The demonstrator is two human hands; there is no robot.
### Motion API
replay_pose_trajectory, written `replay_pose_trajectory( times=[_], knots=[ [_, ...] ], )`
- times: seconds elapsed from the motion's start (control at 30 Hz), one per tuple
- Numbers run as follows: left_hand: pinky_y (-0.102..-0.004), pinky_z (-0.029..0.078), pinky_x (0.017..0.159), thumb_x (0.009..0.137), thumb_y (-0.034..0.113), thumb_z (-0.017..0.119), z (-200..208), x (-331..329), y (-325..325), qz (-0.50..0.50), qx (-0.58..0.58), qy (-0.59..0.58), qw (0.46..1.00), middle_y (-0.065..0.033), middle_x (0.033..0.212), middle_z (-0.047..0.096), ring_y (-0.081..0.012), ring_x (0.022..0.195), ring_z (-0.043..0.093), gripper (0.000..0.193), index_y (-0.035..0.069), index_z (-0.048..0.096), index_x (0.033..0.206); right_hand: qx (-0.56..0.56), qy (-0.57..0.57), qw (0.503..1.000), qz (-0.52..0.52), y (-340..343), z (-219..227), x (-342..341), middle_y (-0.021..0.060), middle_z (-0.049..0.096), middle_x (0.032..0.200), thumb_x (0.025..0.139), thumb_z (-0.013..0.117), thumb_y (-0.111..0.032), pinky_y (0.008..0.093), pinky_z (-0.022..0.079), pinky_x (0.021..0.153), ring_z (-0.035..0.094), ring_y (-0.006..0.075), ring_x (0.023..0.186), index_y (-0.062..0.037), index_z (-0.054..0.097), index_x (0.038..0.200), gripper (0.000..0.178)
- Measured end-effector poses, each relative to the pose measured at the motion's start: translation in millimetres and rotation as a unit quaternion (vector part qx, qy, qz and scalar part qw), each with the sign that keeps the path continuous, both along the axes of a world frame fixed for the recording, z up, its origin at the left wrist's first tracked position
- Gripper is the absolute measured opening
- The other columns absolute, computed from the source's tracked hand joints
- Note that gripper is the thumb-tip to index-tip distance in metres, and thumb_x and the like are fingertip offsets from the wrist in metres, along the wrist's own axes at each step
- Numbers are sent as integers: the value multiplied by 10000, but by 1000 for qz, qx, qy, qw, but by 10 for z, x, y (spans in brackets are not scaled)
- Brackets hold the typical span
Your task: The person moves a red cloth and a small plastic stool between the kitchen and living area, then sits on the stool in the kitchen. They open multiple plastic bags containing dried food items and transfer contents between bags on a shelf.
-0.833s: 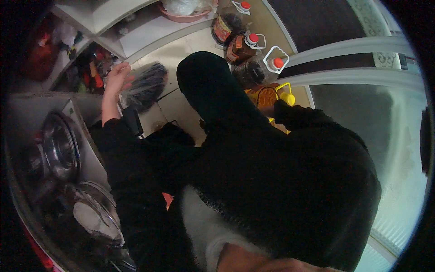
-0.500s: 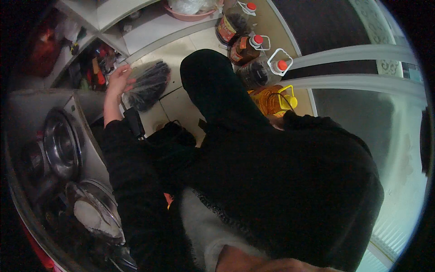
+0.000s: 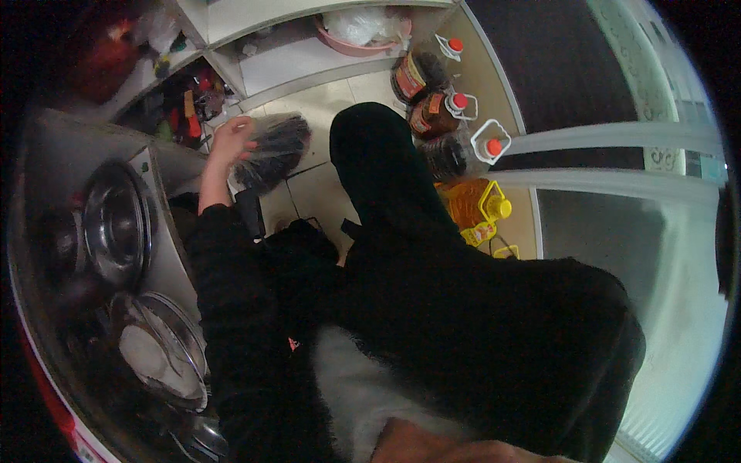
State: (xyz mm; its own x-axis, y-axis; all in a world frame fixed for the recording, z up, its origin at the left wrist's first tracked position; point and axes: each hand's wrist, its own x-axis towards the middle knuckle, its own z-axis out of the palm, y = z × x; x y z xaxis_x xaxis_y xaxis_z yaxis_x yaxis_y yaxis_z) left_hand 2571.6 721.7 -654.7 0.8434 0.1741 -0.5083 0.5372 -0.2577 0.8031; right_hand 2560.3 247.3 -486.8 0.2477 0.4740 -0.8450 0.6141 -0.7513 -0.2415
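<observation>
At the far left, my left hand [image 3: 231, 142] reaches down toward the tiled floor. Its fingers are closed on the near edge of a clear plastic bag [image 3: 274, 150], which has something dark inside that I cannot make out. The bag is low over the floor or resting on it; which, I cannot tell. A black flat-sided object [image 3: 249, 214] is just below my left wrist. My right hand is hidden behind my dark clothing, and what it touches does not show.
Large jugs of dark liquid with red caps [image 3: 455, 147] line the right wall, beside a yellow-capped oil jug [image 3: 469, 208]. Shelves at left hold a metal basin [image 3: 116, 224] and a lidded pan [image 3: 158, 355]. A pink basin [image 3: 359, 48] sits on the back shelf. My bent knee [image 3: 374, 135] fills the middle.
The view has shifted, so most things appear lower and further right. My left hand stays at the plastic bag. My right hand, partly visible near the oil jug before, has gone out of sight.
</observation>
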Motion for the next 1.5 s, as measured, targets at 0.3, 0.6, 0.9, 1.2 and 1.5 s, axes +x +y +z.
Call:
replay_pose_trajectory(
  times=[0.3, 0.6, 0.9, 1.2, 1.5],
  knots=[
    [-279, 461, 535, 871, 244, 611, -106, 213, -53, -52, 40, -24, 998, -73, 961, 631, -147, 689, 627, 361, 65, 573, 1182, -86, 17, 975, 206, 166, 454, 112, 151, 662, 920, 778, 601, -142, 386, 525, 672, 653, 273, 843, -20, 641, 968, 230],
    [-298, 472, 571, 837, 226, 652, -29, 360, -188, -82, 50, -77, 992, -94, 855, 637, -158, 634, 598, 378, 30, 586, 1154, -125, 43, 928, 349, 347, 800, -32, 163, 661, 911, 756, 616, -118, 397, 521, 679, 649, 282, 852, -16, 645, 951, 222],
    [-301, 479, 622, 846, 229, 633, 277, 194, -236, -80, 70, -105, 989, -95, 896, 642, -153, 702, 602, 385, 16, 586, 1163, 229, -9, 877, 421, 1805, 750, -143, 172, 636, 875, 846, 596, -289, 450, 515, 673, 636, 347, 805, -18, 643, 850, 275],
    [-315, 461, 829, 925, 226, 528, 747, 245, -402, 138, -15, -215, 967, -69, 1078, 618, -150, 985, 584, 300, 52, 559, 1168, 535, 85, 828, -148, 2955, 11, 1027, 51, 671, 930, 928, 565, -265, 305, 514, 746, 627, 148, 855, -37, 654, 1050, 273],
    [-335, 488, 835, 934, 199, 519, 972, 434, -587, 207, -222, -183, 935, -90, 1109, 620, -187, 974, 607, 336, 41, 508, 1231, 624, -444, 590, -254, 2551, -552, 2569, 155, 472, 1320, 843, 590, -174, 371, 504, 736, 639, 243, 760, -117, 533, 1239, 404]
  ],
)
